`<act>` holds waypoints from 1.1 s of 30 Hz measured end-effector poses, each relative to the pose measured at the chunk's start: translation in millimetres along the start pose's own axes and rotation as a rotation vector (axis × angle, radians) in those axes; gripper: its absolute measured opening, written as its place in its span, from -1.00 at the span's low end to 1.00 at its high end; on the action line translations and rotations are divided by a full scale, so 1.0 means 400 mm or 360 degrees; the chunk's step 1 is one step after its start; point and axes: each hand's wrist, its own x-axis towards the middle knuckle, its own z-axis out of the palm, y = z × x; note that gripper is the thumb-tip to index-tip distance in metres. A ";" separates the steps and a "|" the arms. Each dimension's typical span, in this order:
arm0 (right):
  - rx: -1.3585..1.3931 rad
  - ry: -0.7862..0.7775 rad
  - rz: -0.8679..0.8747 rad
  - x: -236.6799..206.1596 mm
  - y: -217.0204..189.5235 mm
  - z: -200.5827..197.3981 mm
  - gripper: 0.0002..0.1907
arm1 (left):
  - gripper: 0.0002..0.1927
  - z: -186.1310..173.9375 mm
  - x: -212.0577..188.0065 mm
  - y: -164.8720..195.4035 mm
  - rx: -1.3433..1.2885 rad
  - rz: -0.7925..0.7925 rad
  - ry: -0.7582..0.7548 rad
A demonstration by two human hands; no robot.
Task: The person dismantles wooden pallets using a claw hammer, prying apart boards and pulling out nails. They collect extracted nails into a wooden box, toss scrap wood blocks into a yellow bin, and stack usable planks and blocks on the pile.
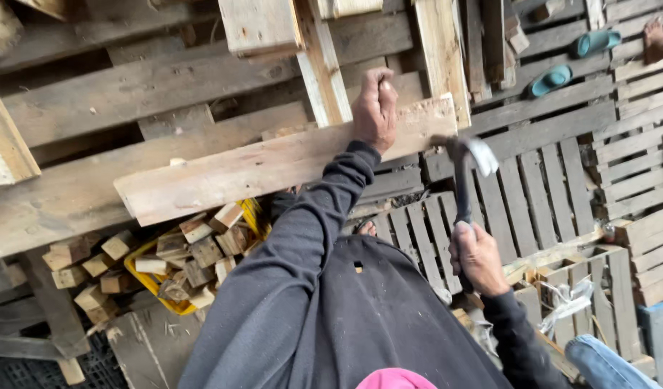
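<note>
Left hand (pixel 375 108) grips the upper edge of a plank (pixel 274 164); right hand (pixel 477 257) is closed around a hammer (pixel 464 180) just beside the plank's end.

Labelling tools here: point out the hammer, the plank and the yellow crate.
hammer (pixel 463 189): head view, on the dark handle.
plank (pixel 259 169): head view, middle of its face.
yellow crate (pixel 146 279): head view, on its front rim.
</note>
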 end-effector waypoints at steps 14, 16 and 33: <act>0.0049 0.0017 -0.0417 -0.008 -0.087 0.042 -0.54 | -0.78 -0.127 0.045 0.089 -0.0392 -0.0173 -0.0006; -0.0044 0.0076 -0.0516 -0.004 -0.121 0.037 -0.57 | -0.80 -0.289 0.028 0.142 -0.0029 -0.0025 -0.0039; -0.2074 0.0275 -0.2338 0.494 -0.595 0.165 -0.70 | 0.18 -0.662 -0.055 0.234 0.1831 -0.0223 -0.1100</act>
